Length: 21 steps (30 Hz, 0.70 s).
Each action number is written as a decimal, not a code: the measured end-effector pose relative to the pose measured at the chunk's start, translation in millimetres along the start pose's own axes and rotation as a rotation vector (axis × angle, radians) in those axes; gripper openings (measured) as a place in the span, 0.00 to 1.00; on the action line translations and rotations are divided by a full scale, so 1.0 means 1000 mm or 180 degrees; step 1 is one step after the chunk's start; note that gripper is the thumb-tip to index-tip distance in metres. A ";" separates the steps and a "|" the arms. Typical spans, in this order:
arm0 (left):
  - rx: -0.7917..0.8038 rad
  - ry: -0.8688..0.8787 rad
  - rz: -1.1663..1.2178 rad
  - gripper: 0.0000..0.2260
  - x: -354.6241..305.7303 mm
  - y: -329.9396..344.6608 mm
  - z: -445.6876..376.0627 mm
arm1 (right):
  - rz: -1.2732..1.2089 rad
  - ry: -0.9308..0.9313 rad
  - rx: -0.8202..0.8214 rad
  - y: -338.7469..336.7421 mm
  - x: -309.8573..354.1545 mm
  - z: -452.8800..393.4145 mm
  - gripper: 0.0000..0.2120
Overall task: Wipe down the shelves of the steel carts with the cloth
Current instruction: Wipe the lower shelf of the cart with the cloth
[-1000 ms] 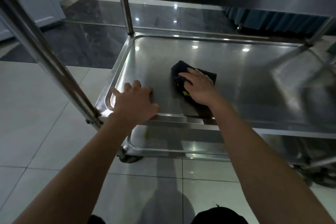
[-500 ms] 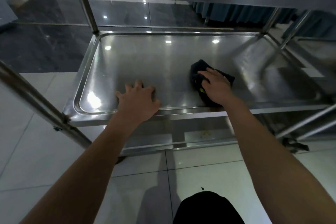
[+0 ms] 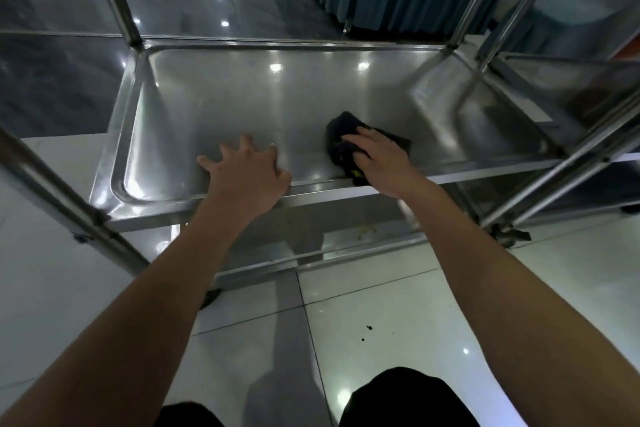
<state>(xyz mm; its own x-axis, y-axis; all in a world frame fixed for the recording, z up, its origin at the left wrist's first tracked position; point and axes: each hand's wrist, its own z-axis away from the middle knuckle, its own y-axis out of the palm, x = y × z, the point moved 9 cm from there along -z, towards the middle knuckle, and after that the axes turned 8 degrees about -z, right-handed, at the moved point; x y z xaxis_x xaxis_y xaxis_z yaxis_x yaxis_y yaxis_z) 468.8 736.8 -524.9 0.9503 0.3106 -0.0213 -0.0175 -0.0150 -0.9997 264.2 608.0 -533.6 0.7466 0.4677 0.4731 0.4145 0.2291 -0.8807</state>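
Kneeling on a white tile floor (image 3: 381, 305) with dark knees (image 3: 398, 399) low in the view. Reaching both bare arms out to the steel cart (image 3: 114, 239). Resting the left hand (image 3: 247, 172) on the near rim of the middle shelf (image 3: 242, 104), fingers spread apart and lying on the steel, holding nothing. Pressing the right hand (image 3: 379, 161) down flat on the dark cloth (image 3: 341, 135), fingers straight and close together on top of it. Lying bunched up on the shelf near its front edge, right of the middle, with a bit of yellow peeking out under the palm. Shining with small light spots farther back. Standing beyond, a blue curtain (image 3: 398, 0), and beside on the right a second cart (image 3: 571, 87).
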 end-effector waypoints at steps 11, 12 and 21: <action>0.0108 -0.0090 0.0018 0.14 0.003 0.004 -0.008 | 0.0243 -0.0036 -0.0060 -0.001 0.011 0.004 0.22; 0.0134 -0.0101 -0.0005 0.14 0.003 0.002 -0.007 | 0.0223 -0.0067 -0.0057 -0.002 0.011 0.006 0.22; -0.0292 -0.0237 0.0652 0.16 -0.103 -0.035 -0.008 | 0.0374 -0.0736 0.0178 -0.016 0.013 0.009 0.22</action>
<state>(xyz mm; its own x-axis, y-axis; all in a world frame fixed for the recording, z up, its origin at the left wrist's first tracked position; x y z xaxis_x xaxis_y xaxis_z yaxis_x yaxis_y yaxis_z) 374.4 697.9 -488.0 0.9042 0.3614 -0.2277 -0.1761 -0.1702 -0.9695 262.3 617.7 -513.3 0.6466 0.6751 0.3553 0.2977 0.2055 -0.9323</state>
